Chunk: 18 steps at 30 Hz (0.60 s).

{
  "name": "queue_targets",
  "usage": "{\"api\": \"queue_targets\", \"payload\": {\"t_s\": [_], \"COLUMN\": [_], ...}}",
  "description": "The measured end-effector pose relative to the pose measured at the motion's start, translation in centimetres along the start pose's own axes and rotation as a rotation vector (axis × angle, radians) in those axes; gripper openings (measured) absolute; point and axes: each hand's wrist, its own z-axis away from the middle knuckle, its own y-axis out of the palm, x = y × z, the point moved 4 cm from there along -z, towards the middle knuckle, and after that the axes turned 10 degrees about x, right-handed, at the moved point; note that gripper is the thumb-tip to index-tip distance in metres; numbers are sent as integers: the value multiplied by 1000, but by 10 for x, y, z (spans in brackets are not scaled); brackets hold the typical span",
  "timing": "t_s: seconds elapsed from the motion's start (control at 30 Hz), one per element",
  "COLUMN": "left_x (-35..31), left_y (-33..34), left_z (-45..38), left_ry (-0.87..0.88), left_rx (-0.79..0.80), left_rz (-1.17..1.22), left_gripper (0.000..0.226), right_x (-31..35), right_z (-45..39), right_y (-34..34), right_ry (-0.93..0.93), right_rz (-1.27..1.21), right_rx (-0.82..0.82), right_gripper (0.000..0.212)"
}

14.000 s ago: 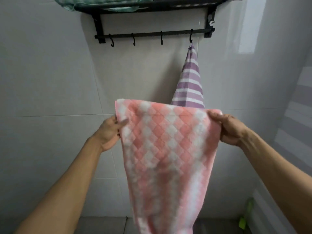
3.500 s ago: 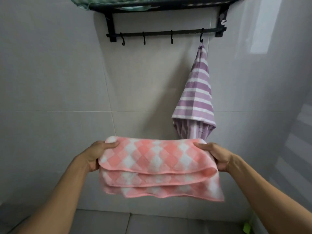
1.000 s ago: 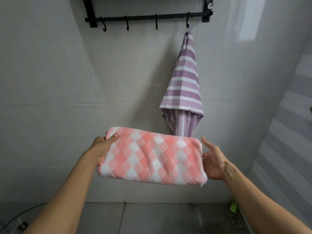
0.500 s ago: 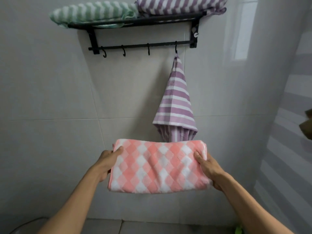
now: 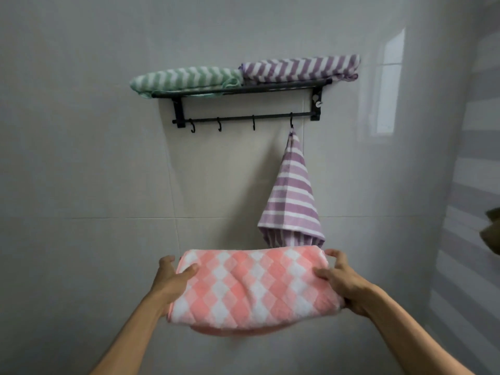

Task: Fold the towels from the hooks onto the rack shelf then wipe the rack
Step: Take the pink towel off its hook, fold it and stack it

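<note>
I hold a folded pink-and-white checked towel (image 5: 253,288) flat in front of me, well below the black wall rack (image 5: 243,89). My left hand (image 5: 170,282) grips its left end and my right hand (image 5: 342,282) grips its right end. On the rack shelf lie a folded green striped towel (image 5: 186,80) at the left and a folded purple striped towel (image 5: 300,67) at the right. Another purple striped towel (image 5: 292,201) hangs from the rightmost hook (image 5: 291,121). The other three hooks (image 5: 219,126) are bare.
A pale tiled wall (image 5: 94,185) fills the view. A striped wall section (image 5: 473,185) runs along the right edge, with a dark blurred object (image 5: 491,231) poking in there.
The view has tilted up, so the whole rack and shelf now show. My hands have lifted the folded pink towel slightly and keep hold of both ends.
</note>
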Motion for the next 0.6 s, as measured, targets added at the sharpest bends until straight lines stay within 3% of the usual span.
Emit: {"api": "queue_targets", "payload": {"t_s": [0.13, 0.2, 0.27, 0.33, 0.4, 0.47, 0.6], "left_x": [-47, -72, -90, -104, -116, -123, -144], "left_y": [-49, -82, -115, -140, -155, -164, -191], "left_z": [3, 11, 15, 18, 18, 17, 16], "left_ry": [213, 337, 419, 465, 463, 458, 576], "left_rx": [-34, -101, -155, -135, 23, 156, 72], "left_rz": [-102, -126, -63, 46, 131, 157, 188], "left_gripper": [38, 21, 20, 17, 18, 33, 32], "right_x": [57, 86, 112, 139, 164, 185, 225], "right_z": [20, 32, 43, 55, 69, 80, 90], "right_y": [20, 36, 53, 68, 87, 102, 112], "right_ry": [-186, -246, -269, -289, -299, -316, -402], "right_rz": [55, 59, 55, 60, 47, 56, 103], "right_rx": [-77, -91, -104, -123, -105, -93, -162], "right_gripper": [19, 35, 44, 40, 25, 19, 26]}}
